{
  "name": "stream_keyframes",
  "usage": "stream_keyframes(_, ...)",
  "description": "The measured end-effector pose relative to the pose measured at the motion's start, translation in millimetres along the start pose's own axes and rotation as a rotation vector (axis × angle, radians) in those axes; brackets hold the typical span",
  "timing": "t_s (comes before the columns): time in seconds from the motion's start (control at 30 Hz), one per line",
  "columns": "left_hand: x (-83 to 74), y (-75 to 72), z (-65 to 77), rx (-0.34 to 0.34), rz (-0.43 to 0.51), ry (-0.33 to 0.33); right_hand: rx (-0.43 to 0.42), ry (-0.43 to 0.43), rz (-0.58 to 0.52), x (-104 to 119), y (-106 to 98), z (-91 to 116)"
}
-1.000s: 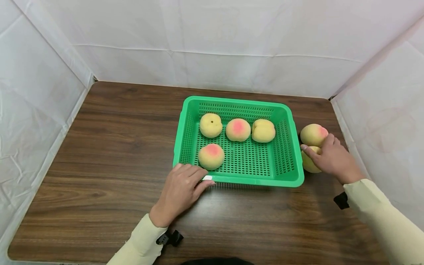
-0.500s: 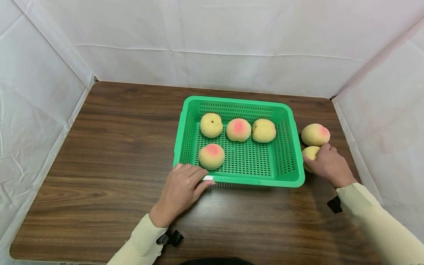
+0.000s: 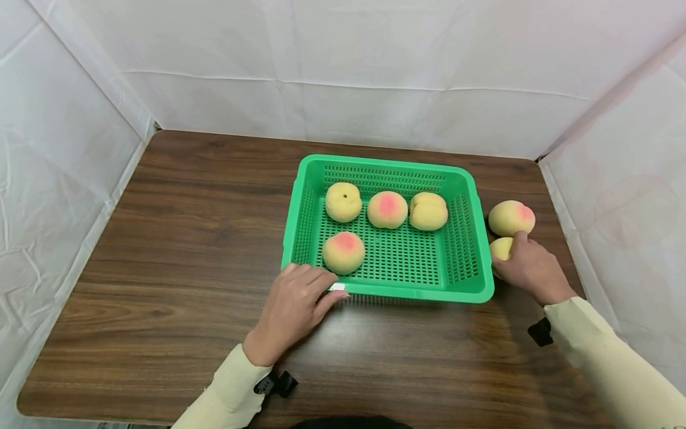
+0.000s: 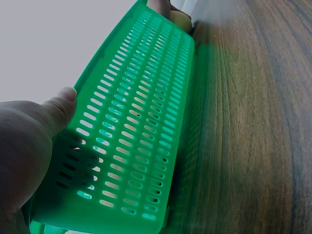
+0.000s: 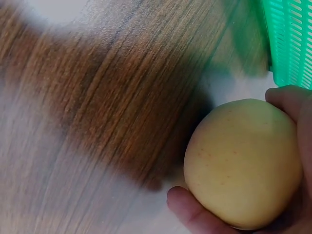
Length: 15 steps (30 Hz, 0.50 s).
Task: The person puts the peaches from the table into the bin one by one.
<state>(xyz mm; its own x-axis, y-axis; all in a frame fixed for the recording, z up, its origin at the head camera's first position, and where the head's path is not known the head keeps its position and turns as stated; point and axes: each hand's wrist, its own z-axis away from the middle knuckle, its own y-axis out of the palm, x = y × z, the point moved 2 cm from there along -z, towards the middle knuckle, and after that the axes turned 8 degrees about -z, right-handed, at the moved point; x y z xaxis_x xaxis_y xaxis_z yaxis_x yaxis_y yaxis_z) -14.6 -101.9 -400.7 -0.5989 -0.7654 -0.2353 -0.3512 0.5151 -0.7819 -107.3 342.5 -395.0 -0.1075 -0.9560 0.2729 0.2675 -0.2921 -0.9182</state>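
A green plastic basket (image 3: 407,293) with slotted walls stands on the table. My left hand (image 3: 293,307) grips its near rim toward the left corner, fingers over the edge. In the left wrist view the thumb (image 4: 61,108) lies along the rim, outside the slotted wall. To the right of the basket, my right hand (image 3: 536,269) holds a pale yellow peach (image 3: 501,248), its palm hiding much of the fruit. The right wrist view shows that peach (image 5: 243,163) between thumb and fingers, low over the wood. Just behind it lies another peach (image 3: 511,218) with a pink blush.
Inside the basket, three peaches form a back row, including a pink-topped peach (image 3: 387,210) in the middle. A fourth peach (image 3: 343,252) sits near the left hand. White sheeting (image 3: 364,47) walls the brown wooden table (image 3: 177,250) at the back and both sides.
My right hand has drawn back from between the two right-hand peaches and closed round the nearer one. The left hand and basket have stayed put.
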Motion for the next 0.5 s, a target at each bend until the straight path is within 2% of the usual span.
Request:
stream_keyframes(0.17, -0.3, 0.2, -0.5, -0.003, 0.002, 0.003, -0.008, -0.021, -0.014, -1.3, -1.4, 1.8)
stream_keyframes(0.5, 0.1, 0.6, -0.2, -0.011, 0.004, 0.004, 0.004, -0.008, 0.001, -2.1, -7.5, 2.2)
